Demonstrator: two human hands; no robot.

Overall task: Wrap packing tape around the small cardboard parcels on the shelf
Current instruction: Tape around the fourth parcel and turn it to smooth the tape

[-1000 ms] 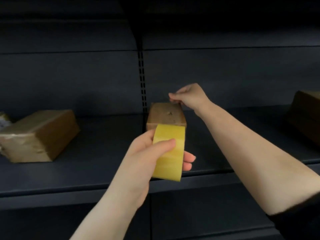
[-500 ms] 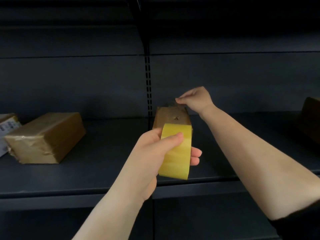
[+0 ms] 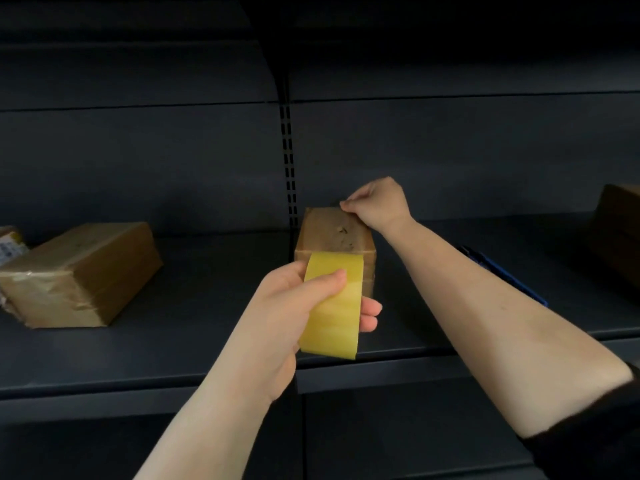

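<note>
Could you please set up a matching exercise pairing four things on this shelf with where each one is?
Things:
1. tape roll
2. middle parcel
3. left parcel
4. right hand

Places:
A. lying alone at the shelf's left
B. pinching at the middle parcel's far top edge
C. held in the left hand
D. straight behind the tape roll

Pairs: 1-C, 2-D, 3-A, 4-B
</note>
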